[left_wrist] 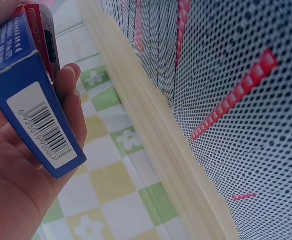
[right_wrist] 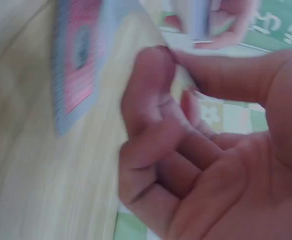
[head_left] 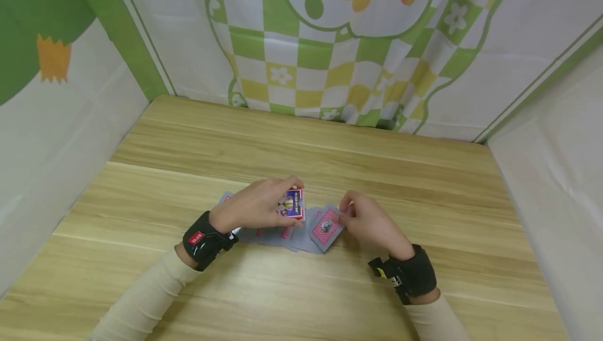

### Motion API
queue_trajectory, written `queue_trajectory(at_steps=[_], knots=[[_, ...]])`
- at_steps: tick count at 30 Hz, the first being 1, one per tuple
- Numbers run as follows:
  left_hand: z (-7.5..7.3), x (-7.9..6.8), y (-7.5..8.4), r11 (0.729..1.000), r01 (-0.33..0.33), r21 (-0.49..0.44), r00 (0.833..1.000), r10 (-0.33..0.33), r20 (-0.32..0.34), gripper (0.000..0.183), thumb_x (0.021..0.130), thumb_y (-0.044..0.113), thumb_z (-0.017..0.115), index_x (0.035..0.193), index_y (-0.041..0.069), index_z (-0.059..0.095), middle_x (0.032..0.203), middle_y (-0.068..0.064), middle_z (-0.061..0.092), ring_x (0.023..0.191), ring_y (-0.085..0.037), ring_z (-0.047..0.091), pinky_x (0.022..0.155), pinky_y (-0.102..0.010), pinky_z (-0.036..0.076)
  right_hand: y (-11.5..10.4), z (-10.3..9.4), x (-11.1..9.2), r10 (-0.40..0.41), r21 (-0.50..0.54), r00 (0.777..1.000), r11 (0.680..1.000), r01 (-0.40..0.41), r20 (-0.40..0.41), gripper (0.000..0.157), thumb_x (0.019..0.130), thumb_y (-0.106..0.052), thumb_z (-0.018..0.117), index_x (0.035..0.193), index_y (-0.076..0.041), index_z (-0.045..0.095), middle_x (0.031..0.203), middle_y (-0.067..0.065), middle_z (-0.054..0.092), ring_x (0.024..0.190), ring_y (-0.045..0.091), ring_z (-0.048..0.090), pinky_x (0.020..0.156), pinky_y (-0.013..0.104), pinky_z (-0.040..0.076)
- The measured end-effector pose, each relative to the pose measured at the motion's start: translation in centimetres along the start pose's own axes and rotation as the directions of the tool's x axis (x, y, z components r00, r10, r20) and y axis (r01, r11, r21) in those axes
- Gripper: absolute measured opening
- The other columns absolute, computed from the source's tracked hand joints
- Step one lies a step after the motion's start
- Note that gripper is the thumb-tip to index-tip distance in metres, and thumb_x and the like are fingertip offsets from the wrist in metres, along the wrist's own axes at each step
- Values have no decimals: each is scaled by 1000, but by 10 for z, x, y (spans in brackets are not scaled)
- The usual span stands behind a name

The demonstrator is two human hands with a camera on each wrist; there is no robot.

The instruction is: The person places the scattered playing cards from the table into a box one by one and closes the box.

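My left hand (head_left: 259,205) grips a small card box (head_left: 291,204), thumb on its near side and fingers over its far side. In the left wrist view the box (left_wrist: 33,95) shows blue sides, a red part and a barcode label. Under and beside that hand, a row of overlapping playing cards (head_left: 306,239) lies on the table, backs up, with grey patterned borders and red centres. At the row's right end is an angled card (head_left: 326,227). My right hand (head_left: 372,223) is at its right corner, thumb and forefinger pinching a thin card edge; its other fingers curl inward.
The wood-grain table (head_left: 400,168) carries the cards near its middle. A checked green, yellow and white curtain (head_left: 306,69) hangs along the back edge. Pale fabric walls (head_left: 551,173) stand at both sides. A black band with a camera (head_left: 204,241) is on each wrist.
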State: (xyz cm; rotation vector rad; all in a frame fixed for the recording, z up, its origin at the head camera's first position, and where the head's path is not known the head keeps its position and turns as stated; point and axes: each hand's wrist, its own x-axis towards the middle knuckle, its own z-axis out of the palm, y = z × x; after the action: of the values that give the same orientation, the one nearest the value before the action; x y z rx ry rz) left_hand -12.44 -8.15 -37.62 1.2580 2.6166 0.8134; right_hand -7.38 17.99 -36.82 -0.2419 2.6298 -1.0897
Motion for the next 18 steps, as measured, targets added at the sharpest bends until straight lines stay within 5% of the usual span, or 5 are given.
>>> queue_trajectory(at_steps=[5,11,18], knots=[[0,-1,0,1000,2,10,1000,-2,2,71,73,59,71,125,19,44,83,9,56,64,-2,53,52,-22,48,-7,-12,-2,-37,200,996,978,54,-87,9,93,-6,58,96,-1,51,67,17,66,58,30,62,42,25,31],[0,-1,0,1000,-9,-1,1000,9,0,72,74,58,70,125,15,46,83,8,57,64,-3,54,51,-22,48,-10,-16,-2,-9,274,980,960,64,-199,14,94,-13,58,99,-3,50,70,14,68,58,23,64,41,24,28],[-1,-1,2,1000,-21,-21,1000,21,-2,71,74,57,71,125,15,45,85,9,57,67,-2,55,52,-22,49,-11,-3,1,-8,331,952,937,115,-306,19,92,-14,63,98,0,51,72,17,70,64,35,65,51,28,48]])
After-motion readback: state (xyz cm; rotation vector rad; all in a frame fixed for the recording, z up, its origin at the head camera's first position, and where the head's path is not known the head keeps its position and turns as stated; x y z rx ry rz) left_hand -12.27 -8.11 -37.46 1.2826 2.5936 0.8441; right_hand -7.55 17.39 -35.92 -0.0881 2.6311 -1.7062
